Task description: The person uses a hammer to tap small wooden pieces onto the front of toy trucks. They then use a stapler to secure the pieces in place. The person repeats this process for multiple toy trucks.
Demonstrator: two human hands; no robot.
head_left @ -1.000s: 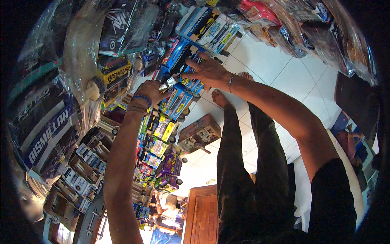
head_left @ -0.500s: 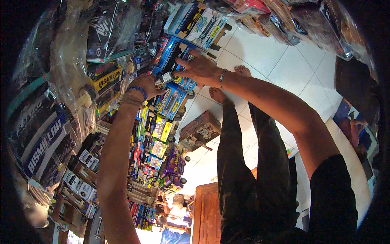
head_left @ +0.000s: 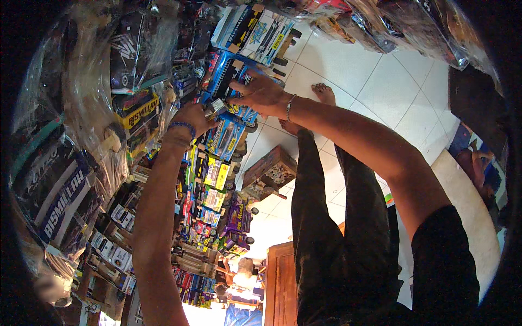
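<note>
My left hand [head_left: 191,124], with a dark bracelet at the wrist, is closed round a small tool with a silvery end [head_left: 217,106]. That end points at a blue toy truck [head_left: 235,71] in the row; most of the tool is hidden in my fist, so its kind is unclear. My right hand [head_left: 262,96], wearing a chain bracelet, reaches in from the right. Its fingers are spread over the blue truck's side, close to the silvery end. Beside it stand another blue toy truck [head_left: 225,137] and a white and blue toy truck [head_left: 254,35].
More toy trucks run down the row, including a purple one [head_left: 238,213]. Plastic-wrapped trucks [head_left: 62,201] crowd the left. A wooden box [head_left: 272,168] sits on the white tiled floor [head_left: 353,70] near my bare feet. Beyond a wooden door [head_left: 281,282], a person [head_left: 244,277] is partly visible.
The view has shifted slightly. Both hands stay at the blue truck, with the silvery end still beside my right hand's fingers.
</note>
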